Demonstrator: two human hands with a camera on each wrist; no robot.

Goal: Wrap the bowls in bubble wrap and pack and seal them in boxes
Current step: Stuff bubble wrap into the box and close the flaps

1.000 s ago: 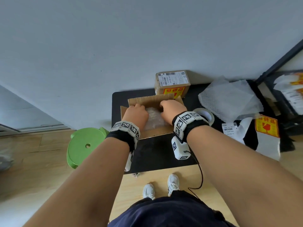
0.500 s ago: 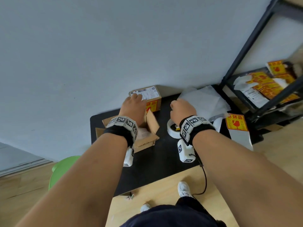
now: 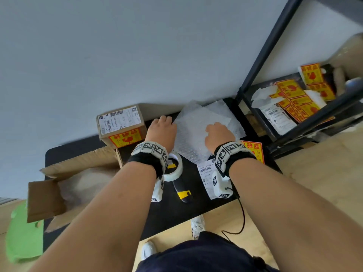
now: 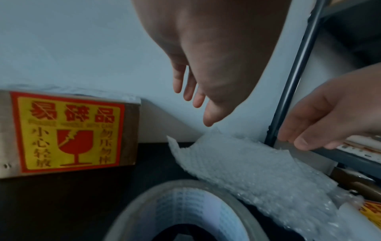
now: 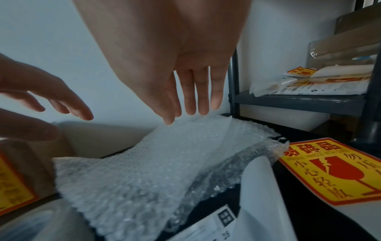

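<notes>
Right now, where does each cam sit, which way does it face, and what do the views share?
Head: on the head, facing down; both forearms, left hand, right hand, shoes, black table.
Left wrist: under the left wrist, facing along the fingers to the wall; bubble wrap, sealed box, tape roll.
Right wrist: under the right wrist, facing the wrap and shelf rack.
Shared: all three show both hands, open, above the wrap.

left: sealed box [image 3: 119, 126] beside bubble wrap [image 3: 198, 130] | right: shelf post [image 3: 261, 54] | near: tape roll [image 3: 173, 168]
</notes>
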